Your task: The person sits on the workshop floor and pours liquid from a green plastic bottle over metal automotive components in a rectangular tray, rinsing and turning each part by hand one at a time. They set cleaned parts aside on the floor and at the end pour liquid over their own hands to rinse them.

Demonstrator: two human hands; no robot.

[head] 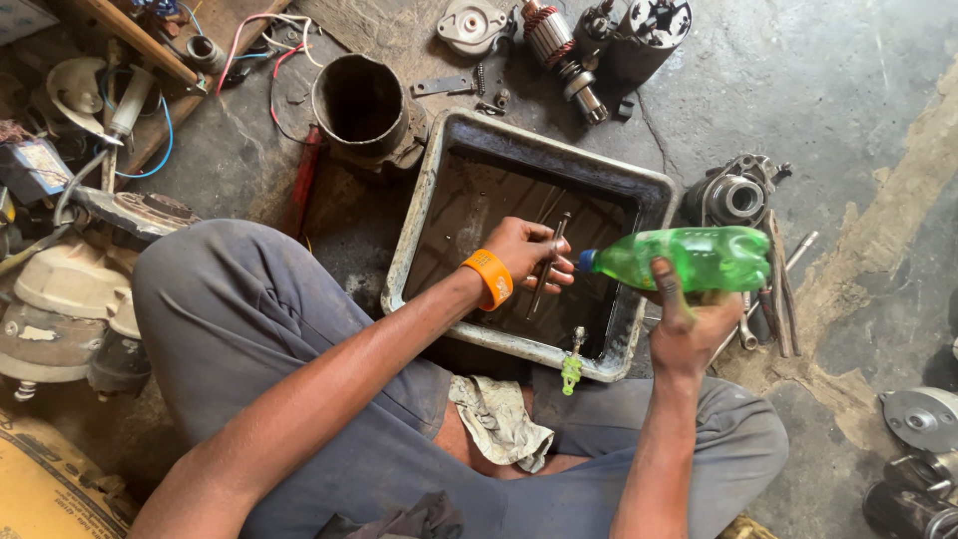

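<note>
Green bottle (689, 258) tilted in right hand (687, 329) grip | left hand (524, 255) grips rod (547, 265)

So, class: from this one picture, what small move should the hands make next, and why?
Probably tip the green bottle a little further. The right hand aims its neck at the thin metal rod that the left hand holds over the dark tray.

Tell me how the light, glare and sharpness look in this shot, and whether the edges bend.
Head view: soft, even daylight with faint shadows; mild glare on the green bottle in the right hand; the left hand and its thin metal rod over the dark tray are sharp; wide-angle stretch toward the corners; the clutter at upper left is dim.
</note>
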